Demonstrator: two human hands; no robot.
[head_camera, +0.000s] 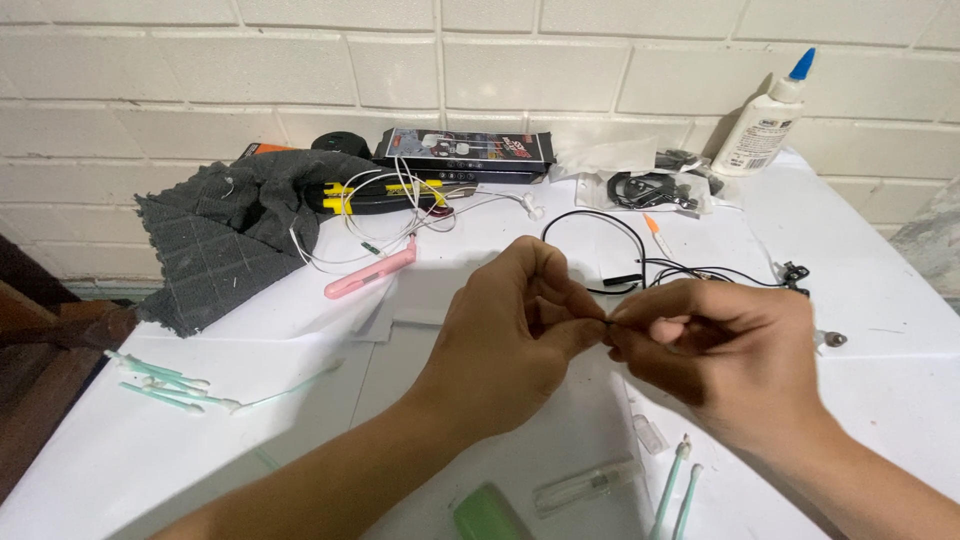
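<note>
White-covered worktop (880, 400) against pale brick wall: left hand (510, 335) and right hand (715, 355) meeting fingertip to fingertip, each pinching something too small to identify, perhaps the thin black earphone cable (610, 225) behind. Cleaning swabs (165, 385) and pink case (370, 272) lying untouched nearby.

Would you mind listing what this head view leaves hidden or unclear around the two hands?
- What the left hand and right hand pinch: fingertips meet and cover it; too small to tell.
- Black cable: its course behind the right hand is hidden.
- Green object: cut off by the bottom edge.
- Things under the grey cloth: covered by it.
- Bag of black parts: contents too small to identify.
</note>
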